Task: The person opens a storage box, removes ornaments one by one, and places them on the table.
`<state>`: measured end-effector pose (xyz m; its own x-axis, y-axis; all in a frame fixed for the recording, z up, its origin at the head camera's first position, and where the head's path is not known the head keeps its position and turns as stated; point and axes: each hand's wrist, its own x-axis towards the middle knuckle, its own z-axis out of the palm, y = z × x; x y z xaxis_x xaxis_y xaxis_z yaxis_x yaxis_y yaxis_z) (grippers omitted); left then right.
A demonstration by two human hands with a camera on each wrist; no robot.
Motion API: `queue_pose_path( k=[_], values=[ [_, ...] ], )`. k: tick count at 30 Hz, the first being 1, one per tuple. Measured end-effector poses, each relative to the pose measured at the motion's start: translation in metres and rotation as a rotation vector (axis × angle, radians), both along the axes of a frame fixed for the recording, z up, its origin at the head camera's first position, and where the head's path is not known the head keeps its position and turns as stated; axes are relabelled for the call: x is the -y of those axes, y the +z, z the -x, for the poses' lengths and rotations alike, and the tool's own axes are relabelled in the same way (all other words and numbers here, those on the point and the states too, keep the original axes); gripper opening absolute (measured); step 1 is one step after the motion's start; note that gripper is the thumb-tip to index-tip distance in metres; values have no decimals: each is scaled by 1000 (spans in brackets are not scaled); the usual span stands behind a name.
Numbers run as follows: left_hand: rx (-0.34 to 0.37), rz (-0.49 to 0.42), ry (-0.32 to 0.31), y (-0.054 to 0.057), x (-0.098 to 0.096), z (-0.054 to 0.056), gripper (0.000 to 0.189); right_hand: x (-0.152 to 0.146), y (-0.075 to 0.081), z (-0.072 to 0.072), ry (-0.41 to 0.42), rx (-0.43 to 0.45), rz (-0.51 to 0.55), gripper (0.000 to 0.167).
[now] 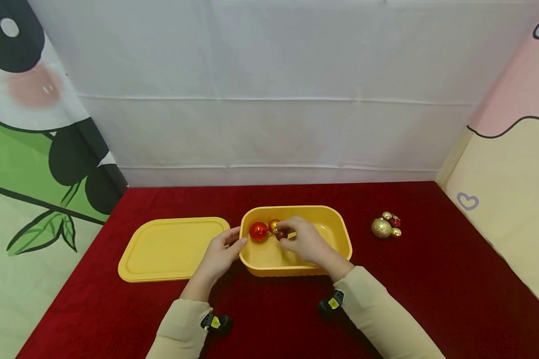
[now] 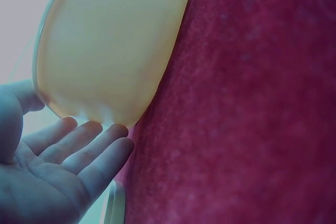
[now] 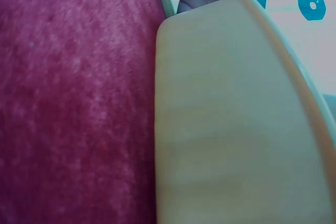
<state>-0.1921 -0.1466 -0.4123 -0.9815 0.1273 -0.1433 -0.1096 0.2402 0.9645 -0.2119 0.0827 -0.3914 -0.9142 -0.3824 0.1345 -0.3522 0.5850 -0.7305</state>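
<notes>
Bauble cluster (image 1: 261, 232), pinched in the right hand (image 1: 306, 243), could slip if squeezed unevenly; straight-fingered left hand (image 1: 221, 255) touches yellow container (image 1: 287, 271).

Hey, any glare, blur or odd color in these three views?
Head: mostly clear, with a small bright glint on the red ball; left wrist: bluish cast over the left hand, and the red cloth soft; right wrist: the yellow box looks washed-out, with the cloth blurry and pinkish.
</notes>
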Motion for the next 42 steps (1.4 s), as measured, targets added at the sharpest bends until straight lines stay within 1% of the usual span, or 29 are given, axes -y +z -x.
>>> queue_pose_path(
  k=[5,15,22,26,29,34,37,42],
  values=[
    [-1,-11,-3,1,-1,0,47,-5,2,-1,5,-7,43,38],
    [2,-7,7,0,-1,0,48,-14,8,-8,-20,19,104,29],
    [0,-5,3,-1,0,0,49,-23,6,-8,-33,44,163,26],
    [7,-2,8,0,0,-1,48,-29,6,-8,-11,54,215,24],
    [16,3,12,0,0,-1,48,-34,7,-9,-1,59,236,24],
    [18,9,11,-1,-1,-2,48,-44,9,-11,-11,77,249,31],
    [18,10,11,0,-1,-2,48,-51,11,-12,-21,71,242,34],
    [20,15,11,1,-1,-2,48,-63,13,-14,-47,47,221,28]
  ],
)
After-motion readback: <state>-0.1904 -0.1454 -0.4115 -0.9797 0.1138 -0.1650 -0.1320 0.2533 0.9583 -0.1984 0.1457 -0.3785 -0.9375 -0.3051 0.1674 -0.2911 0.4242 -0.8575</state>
